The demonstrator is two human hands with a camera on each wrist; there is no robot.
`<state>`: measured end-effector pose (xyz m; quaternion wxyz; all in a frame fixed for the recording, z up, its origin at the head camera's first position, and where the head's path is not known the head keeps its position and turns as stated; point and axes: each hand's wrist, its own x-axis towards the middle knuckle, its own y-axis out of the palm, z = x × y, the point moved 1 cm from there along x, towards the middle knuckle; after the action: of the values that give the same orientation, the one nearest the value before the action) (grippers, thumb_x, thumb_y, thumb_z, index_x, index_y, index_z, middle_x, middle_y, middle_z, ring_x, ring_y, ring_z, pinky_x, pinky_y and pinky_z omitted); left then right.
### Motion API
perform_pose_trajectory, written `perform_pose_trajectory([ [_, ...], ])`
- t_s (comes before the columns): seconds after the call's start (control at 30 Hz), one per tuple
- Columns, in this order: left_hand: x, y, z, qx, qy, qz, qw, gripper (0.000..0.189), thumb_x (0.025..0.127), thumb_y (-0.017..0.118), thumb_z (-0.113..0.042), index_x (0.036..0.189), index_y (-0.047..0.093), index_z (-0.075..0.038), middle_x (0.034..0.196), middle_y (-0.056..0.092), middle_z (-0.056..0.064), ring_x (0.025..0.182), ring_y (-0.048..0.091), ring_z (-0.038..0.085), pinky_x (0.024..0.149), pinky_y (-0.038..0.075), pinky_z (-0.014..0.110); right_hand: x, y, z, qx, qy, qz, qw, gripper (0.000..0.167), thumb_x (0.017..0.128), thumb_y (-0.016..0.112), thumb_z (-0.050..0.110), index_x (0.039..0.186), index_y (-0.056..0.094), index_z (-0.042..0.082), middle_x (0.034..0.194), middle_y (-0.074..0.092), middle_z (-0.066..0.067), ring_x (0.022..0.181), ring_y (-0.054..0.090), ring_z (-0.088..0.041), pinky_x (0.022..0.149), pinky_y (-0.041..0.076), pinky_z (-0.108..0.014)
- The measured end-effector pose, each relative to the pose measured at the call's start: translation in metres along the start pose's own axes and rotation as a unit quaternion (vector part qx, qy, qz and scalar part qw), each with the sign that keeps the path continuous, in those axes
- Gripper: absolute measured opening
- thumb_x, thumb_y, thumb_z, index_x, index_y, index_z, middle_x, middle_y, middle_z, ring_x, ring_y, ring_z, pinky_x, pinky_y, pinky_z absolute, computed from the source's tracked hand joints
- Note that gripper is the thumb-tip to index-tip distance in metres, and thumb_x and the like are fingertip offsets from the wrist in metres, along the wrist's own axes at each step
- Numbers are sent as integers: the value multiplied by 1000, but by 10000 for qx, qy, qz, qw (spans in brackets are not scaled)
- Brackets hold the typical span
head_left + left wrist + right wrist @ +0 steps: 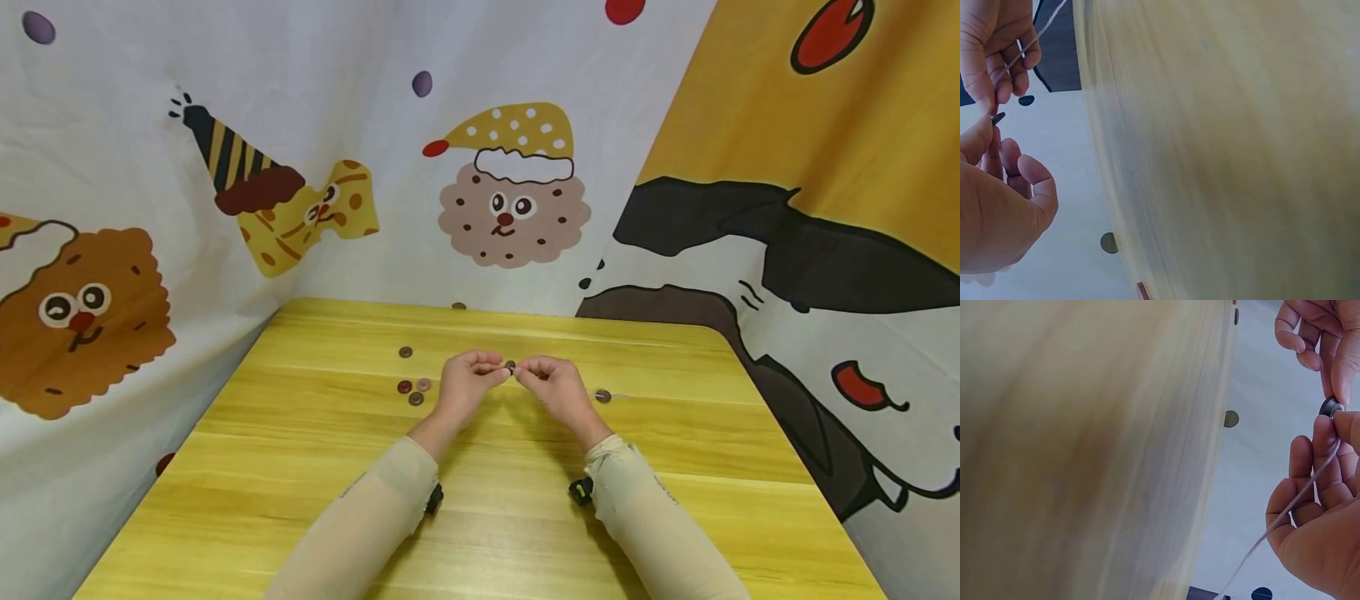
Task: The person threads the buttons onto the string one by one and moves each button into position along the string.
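Note:
Over the far half of the table, both hands meet at a small dark button (510, 366). My left hand (467, 385) pinches the button by its edge between thumb and index finger. From the other side, my right hand (553, 387) pinches a pale string (1260, 540) close against the button (1331, 406). Across the right palm the string runs down and away, as the right wrist view shows. Fingertips hide whether its end is through a hole. Right of the right hand, a brown button (603, 397) lies on the table with string across it.
Left of the hands, several loose buttons lie on the wooden table (480, 533): a dark red one (404, 387), a pinkish one (423, 384), a brown one (416, 399) and another brown one (406, 352) farther back. A printed curtain (360, 83) hangs behind the table.

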<state>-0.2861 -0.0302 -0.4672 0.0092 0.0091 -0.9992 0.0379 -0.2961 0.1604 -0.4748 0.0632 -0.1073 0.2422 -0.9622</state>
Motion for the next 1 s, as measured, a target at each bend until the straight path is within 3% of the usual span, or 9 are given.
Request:
perform_pose_trajectory([
  [0.27, -1, 2, 1, 876, 518, 29, 9948, 22, 95, 83, -16, 115, 80, -8, 107, 81, 4, 98, 73, 18, 83, 61, 33, 0, 2, 1, -58, -6, -103, 9999, 13, 102, 76, 26, 100, 83, 15, 95, 81, -4, 80, 63, -17, 70, 52, -26],
  [0.43, -2, 3, 2, 1432, 855, 8, 9860, 20, 95, 83, -19, 114, 80, -11, 108, 81, 2, 100, 74, 18, 87, 60, 36, 0, 3, 1, -161, -32, -124, 9998, 11, 101, 77, 24, 99, 83, 16, 95, 81, -3, 79, 62, -18, 68, 52, -27],
  [0.57, -2, 3, 3, 1817, 1054, 45, 9777, 19, 96, 82, -18, 113, 80, -11, 106, 81, 2, 93, 72, 16, 80, 58, 33, 0, 3, 1, -208, -50, -145, 9997, 10, 99, 79, 24, 98, 83, 15, 95, 81, -4, 80, 65, -17, 69, 53, -26],
  [0.83, -4, 3, -1, 2588, 1370, 201, 9560, 18, 96, 82, -19, 114, 78, -17, 103, 81, -1, 78, 61, 8, 66, 49, 24, 1, 3, 2, -376, -107, -54, 9992, 25, 98, 81, 18, 121, 80, 12, 97, 81, -9, 79, 66, -17, 65, 50, -25],
  [0.9, -4, 2, -2, 2595, 1415, 260, 9550, 19, 96, 82, -20, 115, 78, -17, 102, 81, -2, 77, 61, 9, 66, 49, 25, 2, 3, 2, -486, -230, -7, 9986, 21, 98, 79, 16, 118, 81, 13, 99, 81, -8, 80, 65, -17, 67, 50, -24],
  [1.0, -4, 0, -1, 2224, 1233, 396, 9663, 22, 98, 80, -22, 118, 76, -15, 103, 81, -1, 83, 66, 13, 69, 53, 26, 2, 2, 3, -692, -397, 2, 9968, 14, 99, 78, 17, 112, 81, 14, 103, 81, -5, 85, 67, -15, 73, 54, -25],
])
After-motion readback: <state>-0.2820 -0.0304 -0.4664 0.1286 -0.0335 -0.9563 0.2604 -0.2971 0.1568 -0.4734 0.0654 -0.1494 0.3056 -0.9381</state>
